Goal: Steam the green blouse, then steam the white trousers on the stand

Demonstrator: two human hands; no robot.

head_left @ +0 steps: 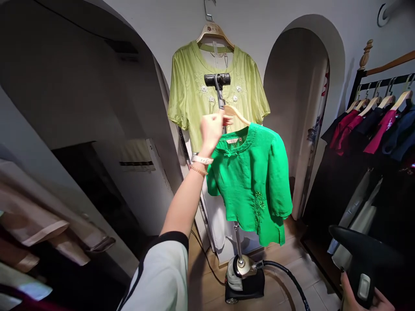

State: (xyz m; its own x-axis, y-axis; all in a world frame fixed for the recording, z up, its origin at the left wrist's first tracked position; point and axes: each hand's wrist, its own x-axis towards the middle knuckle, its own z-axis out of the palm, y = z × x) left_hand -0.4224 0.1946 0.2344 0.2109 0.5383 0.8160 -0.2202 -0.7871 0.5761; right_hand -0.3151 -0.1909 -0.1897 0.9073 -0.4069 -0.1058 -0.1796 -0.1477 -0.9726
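Observation:
My left hand (212, 128) is raised and closed on the wooden hanger (237, 114) of a bright green blouse (253, 181), next to the steamer's upright pole (220, 97). The blouse hangs in front of the pole. At the bottom right my right hand (356, 298) grips the black steamer head (366, 259), low and away from the blouse. A black hose (285, 270) runs from the steamer base (243, 278) on the floor toward that hand.
A lime green blouse (194, 95) hangs on a hanger on the white wall behind. A rack of dark and pink clothes (376, 125) stands at the right. Folded garments (39, 233) hang at the left. An arched alcove (298, 108) opens behind the blouse.

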